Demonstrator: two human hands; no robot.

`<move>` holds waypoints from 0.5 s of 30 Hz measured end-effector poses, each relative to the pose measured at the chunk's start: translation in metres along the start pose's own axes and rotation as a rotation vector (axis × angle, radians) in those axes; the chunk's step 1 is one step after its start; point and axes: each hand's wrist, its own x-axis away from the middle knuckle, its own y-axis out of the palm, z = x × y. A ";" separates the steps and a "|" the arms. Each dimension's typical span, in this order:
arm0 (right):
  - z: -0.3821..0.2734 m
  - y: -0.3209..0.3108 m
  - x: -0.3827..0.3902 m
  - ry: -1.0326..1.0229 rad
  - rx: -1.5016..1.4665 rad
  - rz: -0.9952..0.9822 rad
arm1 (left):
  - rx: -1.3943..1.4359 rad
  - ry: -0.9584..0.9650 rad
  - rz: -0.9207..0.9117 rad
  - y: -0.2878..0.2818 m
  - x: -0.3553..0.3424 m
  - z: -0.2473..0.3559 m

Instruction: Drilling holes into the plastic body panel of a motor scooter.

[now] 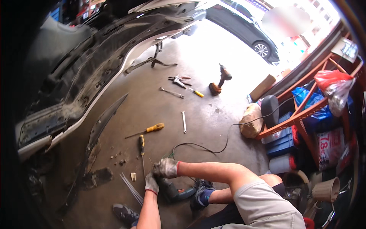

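Both my hands wear pale, soiled knit gloves and meet low in the middle, over the concrete floor. My left hand (151, 184) is closed beside the front end of a dark corded power tool, drill-like in shape (174, 193), lying by my foot. My right hand (166, 168) is closed just above that front end. What the fingers grip is hidden. A yellow-and-black screwdriver (142, 143) lies just beyond my left hand, its shaft pointing toward me. Farther off lie a yellow-handled screwdriver (154, 127) and a combination wrench (184, 121).
A black cord (219, 152) curves across the floor toward an orange shelf rack (295, 117). Ahead lie a cordless drill (221, 81), pliers (180, 81) and another wrench (171, 92). A car body part (97, 82) stands left. Thin rods (131, 187) lie near my left forearm.
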 end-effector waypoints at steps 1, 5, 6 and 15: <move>0.003 -0.001 0.003 -0.005 0.036 0.030 | -0.030 -0.025 -0.004 0.007 -0.001 0.001; 0.008 -0.002 0.009 0.067 -0.057 -0.078 | -0.029 -0.036 -0.040 0.029 0.012 0.006; 0.005 -0.001 0.008 0.066 -0.060 -0.073 | -0.033 -0.034 -0.037 0.025 0.013 0.007; -0.020 0.025 0.003 0.411 -0.413 -0.066 | -0.132 0.026 0.037 0.013 0.016 0.002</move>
